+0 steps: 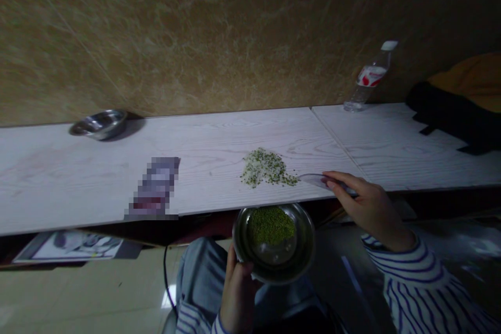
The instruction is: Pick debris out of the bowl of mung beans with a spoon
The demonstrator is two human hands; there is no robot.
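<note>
A metal bowl (305,266) with green beans (271,225) in it is held by my left hand (239,284), just below the table's front edge. The thumb lies at the bowl's rim, and the other fingers are partly hidden. My right hand (370,203) is closed on a thin, clear tool (313,179), whose exact shape I cannot make out. Its tip touches or nearly touches the right end of a loose pile of green beans mixed with white grains (263,168). That pile is spread on the white wooden table (207,141).
Another metal bowl (100,124) stands at the back left. Nearer the front edge lies a blurred flat item (156,182). A plastic bottle (370,77) stands near the wall, left of a black and yellow bag (462,104). Below the table is an open compartment with papers (78,245).
</note>
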